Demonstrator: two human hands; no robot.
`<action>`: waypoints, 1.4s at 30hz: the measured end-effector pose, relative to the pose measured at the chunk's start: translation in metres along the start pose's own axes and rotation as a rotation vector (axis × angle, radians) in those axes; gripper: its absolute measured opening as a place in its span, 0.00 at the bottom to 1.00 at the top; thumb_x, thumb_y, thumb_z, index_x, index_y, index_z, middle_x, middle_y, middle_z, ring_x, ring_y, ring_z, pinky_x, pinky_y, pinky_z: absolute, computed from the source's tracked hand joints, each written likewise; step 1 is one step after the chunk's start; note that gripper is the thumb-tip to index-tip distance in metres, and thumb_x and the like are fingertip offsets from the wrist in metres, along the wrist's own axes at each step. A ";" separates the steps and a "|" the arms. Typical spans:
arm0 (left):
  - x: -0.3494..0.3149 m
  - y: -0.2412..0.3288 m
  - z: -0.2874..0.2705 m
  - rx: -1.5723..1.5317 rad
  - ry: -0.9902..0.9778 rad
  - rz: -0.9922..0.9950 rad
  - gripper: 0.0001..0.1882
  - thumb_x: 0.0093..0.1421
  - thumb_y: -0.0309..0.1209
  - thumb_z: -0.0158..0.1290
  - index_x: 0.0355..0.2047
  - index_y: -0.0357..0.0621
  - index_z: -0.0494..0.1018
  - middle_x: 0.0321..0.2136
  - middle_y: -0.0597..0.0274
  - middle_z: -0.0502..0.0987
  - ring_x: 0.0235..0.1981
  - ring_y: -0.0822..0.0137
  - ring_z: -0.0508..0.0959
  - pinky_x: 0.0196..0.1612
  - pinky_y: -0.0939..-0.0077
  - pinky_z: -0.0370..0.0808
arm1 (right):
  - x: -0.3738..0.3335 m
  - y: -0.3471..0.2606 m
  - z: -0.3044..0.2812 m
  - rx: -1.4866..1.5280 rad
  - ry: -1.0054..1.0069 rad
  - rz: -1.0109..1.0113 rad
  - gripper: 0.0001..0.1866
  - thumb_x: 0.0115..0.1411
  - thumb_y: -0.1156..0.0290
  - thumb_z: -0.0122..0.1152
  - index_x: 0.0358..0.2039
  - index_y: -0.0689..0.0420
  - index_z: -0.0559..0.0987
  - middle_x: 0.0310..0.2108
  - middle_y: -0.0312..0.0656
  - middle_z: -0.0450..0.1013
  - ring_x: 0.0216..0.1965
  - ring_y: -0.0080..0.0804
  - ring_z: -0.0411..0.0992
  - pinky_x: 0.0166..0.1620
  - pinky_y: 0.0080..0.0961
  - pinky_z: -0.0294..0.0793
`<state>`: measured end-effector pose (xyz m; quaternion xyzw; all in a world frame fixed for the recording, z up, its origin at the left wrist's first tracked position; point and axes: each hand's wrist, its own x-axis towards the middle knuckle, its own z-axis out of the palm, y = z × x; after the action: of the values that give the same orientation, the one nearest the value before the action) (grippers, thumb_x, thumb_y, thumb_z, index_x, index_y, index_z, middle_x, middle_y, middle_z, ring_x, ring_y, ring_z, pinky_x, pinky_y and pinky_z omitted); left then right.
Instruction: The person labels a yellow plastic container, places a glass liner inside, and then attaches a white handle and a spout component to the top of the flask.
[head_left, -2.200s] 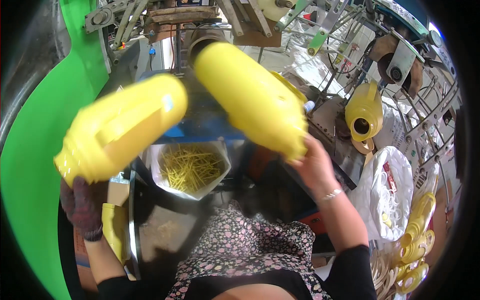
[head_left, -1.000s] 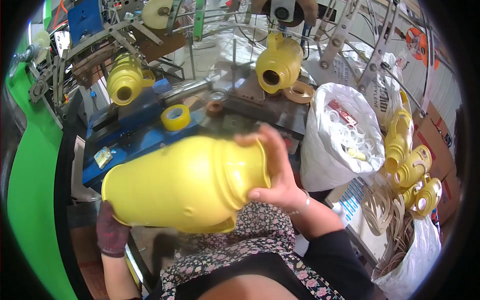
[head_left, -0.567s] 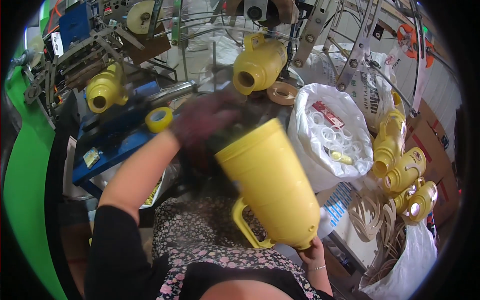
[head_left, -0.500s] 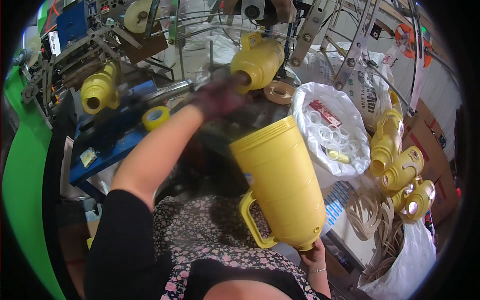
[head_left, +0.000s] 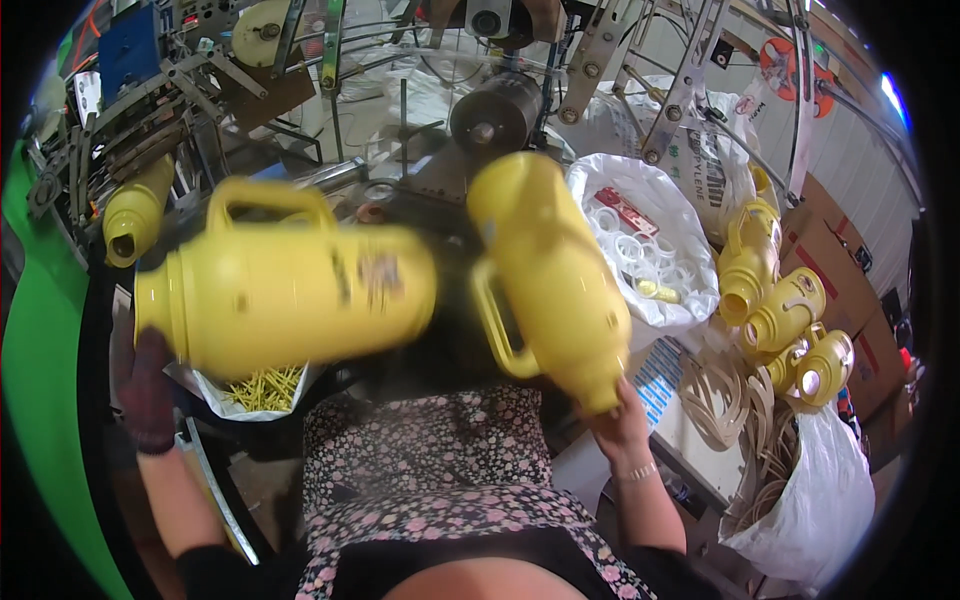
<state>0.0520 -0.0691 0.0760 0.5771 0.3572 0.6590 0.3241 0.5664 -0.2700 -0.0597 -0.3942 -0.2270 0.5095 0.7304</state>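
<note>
In my left hand (head_left: 150,390), which wears a dark red glove, is a yellow plastic thermos flask shell (head_left: 290,290), gripped at its neck and lying sideways with its handle up. It is blurred by motion and has a printed picture on its side. My bare right hand (head_left: 618,430) grips a second yellow flask shell (head_left: 560,270) at its narrow neck. That shell tilts with its wide end up and away from me, its handle on the left. Beyond it, the dark round drum (head_left: 495,112) of a machine stands bare.
White bag (head_left: 690,310) of clear rings stands right of centre. Several yellow flask shells (head_left: 785,308) lie at the far right beside beige bands (head_left: 725,400). Another shell (head_left: 138,215) is at the far left. Metal linkage arms (head_left: 680,90) hang above; thin yellow pieces (head_left: 262,388) fill a bag below.
My left hand has taken the flask shell off the machine drum and swung it left and nearer to me. The shell in my right hand has risen slightly and shifted.
</note>
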 end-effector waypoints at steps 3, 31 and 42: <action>-0.046 0.019 -0.033 0.471 -0.395 0.205 0.19 0.55 0.26 0.57 0.47 0.35 0.72 0.38 0.57 0.76 0.34 0.64 0.76 0.39 0.72 0.72 | 0.072 0.024 0.101 0.253 0.061 0.090 0.25 0.65 0.52 0.52 0.58 0.52 0.66 0.55 0.42 0.67 0.54 0.39 0.67 0.58 0.44 0.68; -0.035 0.036 0.024 0.703 -0.957 0.857 0.13 0.49 0.34 0.64 0.35 0.47 0.78 0.35 0.62 0.79 0.36 0.52 0.79 0.43 0.57 0.74 | 0.059 -0.062 0.219 0.199 -1.233 -0.217 0.10 0.66 0.60 0.50 0.39 0.53 0.71 0.37 0.40 0.70 0.39 0.33 0.70 0.43 0.26 0.70; -0.064 0.067 0.044 0.750 -0.974 0.215 0.13 0.55 0.34 0.59 0.40 0.43 0.75 0.34 0.56 0.76 0.36 0.59 0.78 0.40 0.68 0.75 | -0.060 -0.112 0.179 -0.207 -1.362 -0.497 0.12 0.62 0.61 0.56 0.37 0.57 0.74 0.34 0.44 0.73 0.35 0.37 0.72 0.40 0.29 0.72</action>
<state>0.1023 -0.1541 0.1025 0.9187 0.3154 0.1789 0.1567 0.4756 -0.2824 0.1399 0.0063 -0.7606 0.4369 0.4802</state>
